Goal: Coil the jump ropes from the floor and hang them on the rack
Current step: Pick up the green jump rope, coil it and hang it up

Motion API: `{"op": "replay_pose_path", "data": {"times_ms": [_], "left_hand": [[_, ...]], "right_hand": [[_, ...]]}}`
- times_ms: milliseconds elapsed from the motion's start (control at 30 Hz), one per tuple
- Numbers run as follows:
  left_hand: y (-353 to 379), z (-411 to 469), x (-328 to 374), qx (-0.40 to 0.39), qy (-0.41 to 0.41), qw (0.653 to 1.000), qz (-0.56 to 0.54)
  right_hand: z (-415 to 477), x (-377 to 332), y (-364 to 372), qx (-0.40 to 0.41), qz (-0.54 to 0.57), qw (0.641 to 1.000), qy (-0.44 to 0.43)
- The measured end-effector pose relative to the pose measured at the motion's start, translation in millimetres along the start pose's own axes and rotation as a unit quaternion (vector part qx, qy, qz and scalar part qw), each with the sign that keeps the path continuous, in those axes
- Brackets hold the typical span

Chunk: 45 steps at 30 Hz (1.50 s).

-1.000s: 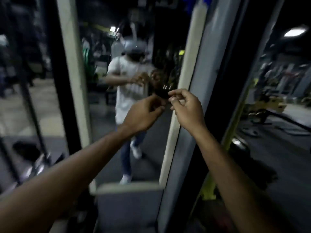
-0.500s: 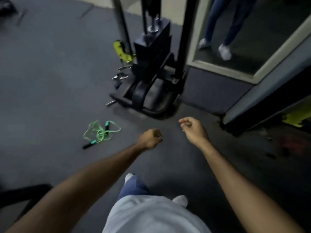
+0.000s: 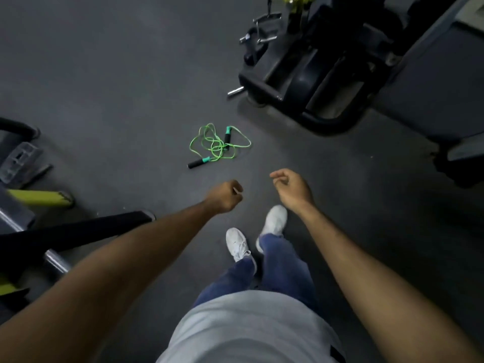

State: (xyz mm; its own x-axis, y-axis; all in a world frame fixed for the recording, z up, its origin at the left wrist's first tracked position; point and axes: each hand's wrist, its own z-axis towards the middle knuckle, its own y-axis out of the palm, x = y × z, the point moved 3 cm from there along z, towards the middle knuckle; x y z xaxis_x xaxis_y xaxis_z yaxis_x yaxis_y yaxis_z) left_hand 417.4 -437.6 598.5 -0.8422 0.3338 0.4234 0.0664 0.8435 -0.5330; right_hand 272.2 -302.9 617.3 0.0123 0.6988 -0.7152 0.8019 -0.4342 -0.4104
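A green jump rope (image 3: 219,145) with black handles lies in a loose tangle on the dark floor, just ahead of me. My left hand (image 3: 224,196) hangs in the air a little short of the rope's near handle (image 3: 198,162); its fingers are curled into a fist and hold nothing. To its right, my right hand (image 3: 291,189) hovers with loosely curled fingers, also holding nothing. Neither hand touches the rope. No rack shows in this view.
The black base of a cable machine (image 3: 309,82) with metal handles stands at the back right. Bench or machine parts with a yellow-green pad (image 3: 39,197) and a black bar (image 3: 78,231) fill the left. My white shoes (image 3: 275,221) stand on the floor below my hands.
One second ago both hands were raised at a mirror frame, pinching something small. The view has since dropped to the floor, the hands have come down holding nothing, and the rope is now closer.
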Motion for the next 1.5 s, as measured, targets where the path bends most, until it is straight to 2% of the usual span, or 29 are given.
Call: {"op": "replay_pose_path", "data": {"times_ms": [200, 333, 400, 567, 667, 767, 833, 900, 967, 1067, 1167, 1233, 1300, 1367, 1500], "left_hand": [[-24.1, 80.5, -64.3, -0.013, -0.075, 0.997, 0.002], [-19.2, 170.2, -135.4, -0.025, -0.119, 0.993, 0.002], [-17.8, 228.2, -176.3, -0.007, -0.124, 0.992, 0.024], [4.4, 396.3, -284.0, 0.019, -0.109, 0.987, 0.120], [28.4, 488.7, -336.6, 0.040, -0.067, 0.975, 0.206], [50.5, 550.0, -365.8, 0.051, -0.015, 0.958, 0.283], [59.7, 566.8, -373.9, 0.059, 0.006, 0.955, 0.292], [58.9, 564.3, -374.3, 0.064, 0.037, 0.964, 0.256], [51.6, 544.7, -366.4, 0.054, 0.042, 0.984, 0.163], [34.9, 490.4, -348.5, 0.047, -0.037, 0.998, -0.027], [16.2, 416.5, -317.6, -0.016, -0.095, 0.976, -0.196], [-9.2, 360.8, -281.8, -0.020, -0.095, 0.962, -0.256], [-39.3, 300.0, -233.2, -0.024, -0.078, 0.934, -0.349], [-71.3, 240.4, -182.5, -0.041, -0.033, 0.924, -0.379], [-122.9, 142.4, -94.6, -0.106, 0.112, 0.945, -0.288]], "right_hand": [[101.0, -10.3, 77.9, -0.029, -0.042, 0.999, 0.003], [185.5, 21.3, 146.6, -0.052, -0.093, 0.994, 0.041], [233.6, 46.8, 187.5, -0.057, -0.099, 0.992, 0.052], [353.8, 123.7, 304.5, -0.094, -0.132, 0.985, 0.052], [418.8, 170.3, 372.8, -0.094, -0.115, 0.987, 0.054], [465.2, 206.4, 421.5, -0.092, -0.100, 0.989, 0.054], [480.2, 220.5, 436.8, -0.084, -0.079, 0.991, 0.065], [482.1, 225.2, 440.0, -0.082, -0.063, 0.991, 0.085], [471.3, 219.4, 430.5, -0.075, -0.049, 0.991, 0.102], [430.3, 188.9, 400.6, -0.063, -0.015, 0.991, 0.116], [370.4, 139.1, 356.9, -0.052, 0.011, 0.989, 0.137], [327.7, 96.1, 319.7, -0.042, 0.029, 0.989, 0.141], [283.4, 47.4, 278.6, -0.016, 0.053, 0.989, 0.135], [241.9, 1.7, 238.4, 0.009, 0.066, 0.991, 0.118], [161.2, -54.3, 170.6, 0.030, 0.079, 0.993, 0.080]]}}
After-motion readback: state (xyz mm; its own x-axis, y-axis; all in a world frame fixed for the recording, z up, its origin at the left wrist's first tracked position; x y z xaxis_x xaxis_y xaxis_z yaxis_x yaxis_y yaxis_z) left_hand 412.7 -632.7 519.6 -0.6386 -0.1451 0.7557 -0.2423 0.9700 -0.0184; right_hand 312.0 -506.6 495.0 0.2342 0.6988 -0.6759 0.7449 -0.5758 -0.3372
